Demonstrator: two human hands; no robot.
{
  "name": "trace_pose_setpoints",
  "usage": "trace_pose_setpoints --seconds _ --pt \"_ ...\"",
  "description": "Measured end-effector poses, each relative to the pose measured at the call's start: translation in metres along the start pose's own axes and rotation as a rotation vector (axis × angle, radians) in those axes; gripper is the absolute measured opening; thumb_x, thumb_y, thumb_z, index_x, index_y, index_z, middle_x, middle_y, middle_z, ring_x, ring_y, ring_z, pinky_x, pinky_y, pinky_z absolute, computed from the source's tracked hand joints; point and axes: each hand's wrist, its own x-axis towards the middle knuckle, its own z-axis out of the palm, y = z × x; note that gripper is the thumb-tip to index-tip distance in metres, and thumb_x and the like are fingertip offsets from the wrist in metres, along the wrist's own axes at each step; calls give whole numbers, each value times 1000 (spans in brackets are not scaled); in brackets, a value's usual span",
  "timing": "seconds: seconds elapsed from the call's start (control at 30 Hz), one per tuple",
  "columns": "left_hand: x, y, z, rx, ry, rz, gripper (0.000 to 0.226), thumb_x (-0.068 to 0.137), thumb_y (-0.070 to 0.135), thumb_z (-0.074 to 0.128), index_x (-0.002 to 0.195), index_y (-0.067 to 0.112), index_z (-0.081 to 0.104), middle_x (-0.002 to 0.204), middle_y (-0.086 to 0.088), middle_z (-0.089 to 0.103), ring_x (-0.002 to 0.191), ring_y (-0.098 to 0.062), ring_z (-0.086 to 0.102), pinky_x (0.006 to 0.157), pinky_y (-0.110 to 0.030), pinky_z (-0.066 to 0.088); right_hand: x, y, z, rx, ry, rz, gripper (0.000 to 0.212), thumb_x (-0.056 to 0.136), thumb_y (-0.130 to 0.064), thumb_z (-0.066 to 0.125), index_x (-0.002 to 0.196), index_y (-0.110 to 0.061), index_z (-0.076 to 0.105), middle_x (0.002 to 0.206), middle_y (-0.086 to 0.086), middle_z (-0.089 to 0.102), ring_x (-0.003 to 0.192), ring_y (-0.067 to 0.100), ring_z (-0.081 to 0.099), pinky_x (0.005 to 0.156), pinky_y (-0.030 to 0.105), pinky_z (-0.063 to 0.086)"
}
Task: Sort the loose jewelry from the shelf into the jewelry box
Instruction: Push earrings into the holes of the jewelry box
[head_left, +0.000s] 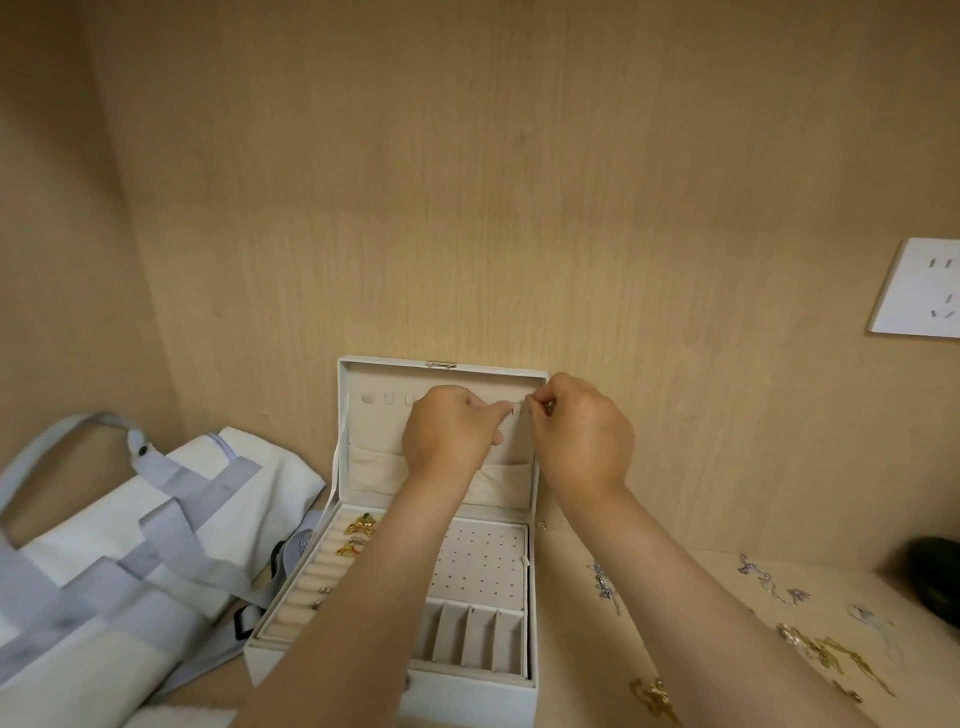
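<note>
Up at the right corner of the open white padded jewelry box's (467, 699) upright lid: tiny pale unidentifiable piece (531, 404) pinched by the curled right hand (582, 436); left hand's (447, 431) extended fingertips meeting it from the left, grip unclear. Loose gold and silver chains (826, 649) low right, well apart.

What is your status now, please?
Right hand pinches a small piece at the jewelry box lid; left hand close beside. Loose chains lie on shelf. No obstruction.

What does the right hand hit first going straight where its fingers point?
Probably the fingertips of the left hand, right beside the right hand; otherwise the jewelry box lid lining just behind. Depth unclear.
</note>
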Motion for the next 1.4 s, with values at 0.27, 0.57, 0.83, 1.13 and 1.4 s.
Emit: trace_pose_setpoints --seconds 0.27,0.57,0.83,1.13,1.4 --pt "-17 -19 0 -37 -178 27 17 90 34 61 78 25 68 68 15 73 56 -6 61 70 -28 55 -29 7 -6 -8 -184 102 11 89 -27 65 81 -20 62 76 -4 66 69 19 60 53 28 38" --pt "-37 -37 -6 -126 -287 183 16 92 21 62 87 28 75 83 12 73 83 -5 67 85 -31 55 -47 -10 -14 459 -685 427 27 91 -25 50 79 -22 74 70 -11 70 68 8 64 62 25 46" --pt "-41 -54 -15 -163 -334 148 16 92 21 62 97 35 67 98 10 69 87 -6 65 82 -26 53 -38 -4 -31 129 -845 223 32 93 -33 57 73 -12 71 62 -4 63 50 7 52 54 25 41" --pt "-60 -40 -1 -376 -681 71 17 89 15 66 106 14 70 66 5 70 60 -13 56 66 -28 47 2 -10 -56 26 -703 66 21 91 -32 62 76 -24 73 74 -7 71 75 16 66 76 36 55" --pt "-55 -43 -7 -356 -574 98 14 92 18 66 93 8 75 82 -1 73 58 -9 56 63 -25 48 -9 -3 -55 219 -729 158 20 96 -21 57 82 -28 70 69 -13 63 58 -4 53 63 22 40"
